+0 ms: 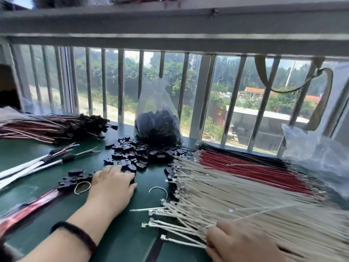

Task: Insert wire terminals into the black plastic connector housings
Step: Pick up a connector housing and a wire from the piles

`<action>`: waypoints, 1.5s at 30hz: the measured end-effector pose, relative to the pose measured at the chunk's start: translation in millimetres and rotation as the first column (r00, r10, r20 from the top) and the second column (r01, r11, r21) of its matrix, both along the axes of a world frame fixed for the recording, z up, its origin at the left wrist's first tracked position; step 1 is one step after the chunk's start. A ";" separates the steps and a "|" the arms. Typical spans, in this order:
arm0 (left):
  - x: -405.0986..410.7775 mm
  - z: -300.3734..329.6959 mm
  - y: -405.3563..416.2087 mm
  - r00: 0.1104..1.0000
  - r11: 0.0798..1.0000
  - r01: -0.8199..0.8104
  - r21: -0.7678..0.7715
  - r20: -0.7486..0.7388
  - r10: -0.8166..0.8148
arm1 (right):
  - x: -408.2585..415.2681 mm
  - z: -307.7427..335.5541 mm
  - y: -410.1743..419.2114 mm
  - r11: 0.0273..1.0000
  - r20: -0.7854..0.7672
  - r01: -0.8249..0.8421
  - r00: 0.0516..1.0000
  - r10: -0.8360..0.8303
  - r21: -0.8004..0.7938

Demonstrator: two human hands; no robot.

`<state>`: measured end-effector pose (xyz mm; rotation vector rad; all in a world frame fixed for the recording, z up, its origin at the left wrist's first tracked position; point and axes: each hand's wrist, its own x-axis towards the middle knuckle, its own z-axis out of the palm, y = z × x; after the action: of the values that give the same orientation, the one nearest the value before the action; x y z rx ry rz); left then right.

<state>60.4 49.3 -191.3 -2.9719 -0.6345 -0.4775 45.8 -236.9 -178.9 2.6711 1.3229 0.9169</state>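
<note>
Housings, black plastic, lie in a loose heap at the centre of the green worktop, just in front of a clear bag holding more of them. The left hand rests palm down at the near edge of the heap, fingers curled over a few housings; whether it grips one cannot be told. The right hand lies on the near end of the white wires, fingers bent into the bundle, with one wire rising from it; the grip itself is hidden. Red wires and black wires lie beside the white ones, farther back. Finished harnesses are stacked at far left. A rubber band lies near the left hand.
</note>
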 end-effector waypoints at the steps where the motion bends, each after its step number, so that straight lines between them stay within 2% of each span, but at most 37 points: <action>1: -4.0 -0.8 -1.5 0.998 0.999 0.032 0.006 0.054 -0.033 | -0.7 -1.1 -0.1 1.000 -0.027 0.018 0.999 -0.018 -0.002; 3: -10.8 -3.3 -1.7 0.988 0.994 0.112 -0.005 0.110 -0.111 | -2.6 -2.4 -1.2 0.999 -0.091 0.036 0.995 -0.036 0.001; 5: -16.6 -4.4 -4.7 0.976 0.979 0.185 -0.088 0.134 -0.172 | -4.0 -3.7 -1.9 0.998 -0.152 0.045 0.988 -0.040 0.032; 8: -24.4 -1.2 -11.9 0.965 0.960 0.227 -0.165 0.172 -0.199 | -7.4 0.7 -3.8 0.993 -0.206 0.063 0.978 -0.040 0.105; 10: -32.6 4.8 -18.3 0.931 0.929 0.299 -0.216 0.277 -0.236 | -6.0 4.0 -7.0 0.970 -0.288 0.073 0.958 -0.003 0.232; 12: -45.8 13.3 -29.5 0.869 0.882 0.402 -0.244 0.406 -0.284 | -6.7 6.3 -12.6 0.899 -0.499 0.130 0.860 0.108 0.419; 15: -66.7 22.0 -57.0 0.788 0.779 0.539 -0.320 0.518 -0.332 | -7.9 16.2 -22.6 0.839 -0.530 0.147 0.828 0.186 0.524; 17: -76.5 21.0 -74.1 0.747 0.685 0.619 -0.384 0.559 -0.361 | -9.7 23.9 -27.2 0.866 -0.492 0.145 0.861 0.127 0.479; 20: -81.2 11.4 -91.6 0.722 0.611 0.662 -0.434 0.588 -0.365 | -9.1 31.3 -30.9 0.911 -0.358 0.135 0.934 0.014 0.390; 27: -76.7 -4.8 -104.4 0.705 0.500 0.706 -0.501 0.564 -0.431 | -6.7 26.4 -34.5 0.907 -0.378 -0.010 0.907 0.186 0.422; 29: -75.9 -8.2 -103.5 0.709 0.472 0.703 -0.531 0.568 -0.418 | -7.9 26.0 -32.9 0.910 -0.392 -0.022 0.898 0.200 0.414; 31: -76.6 -8.6 -104.7 0.718 0.407 0.695 -0.592 0.581 -0.382 | -10.5 25.1 -30.6 0.895 -0.388 -0.028 0.895 0.221 0.446; 37: -81.5 -7.8 -106.2 0.656 0.417 0.752 -0.510 0.635 -0.408 | -15.8 28.1 -27.2 0.903 -0.386 -0.017 0.900 0.201 0.430; 39: -82.5 -7.7 -107.2 0.665 0.419 0.745 -0.520 0.634 -0.395 | -17.6 28.0 -25.7 0.917 -0.380 -0.019 0.906 0.184 0.398; 45: -82.2 0.4 -110.3 0.652 0.301 0.758 -0.579 0.655 -0.381 | -22.3 25.9 -20.0 0.937 -0.388 -0.013 0.908 0.157 0.348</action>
<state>-21.8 -60.9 -190.9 -4.0419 0.5581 -1.1556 23.5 -256.8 -153.0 3.2379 1.4829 0.6582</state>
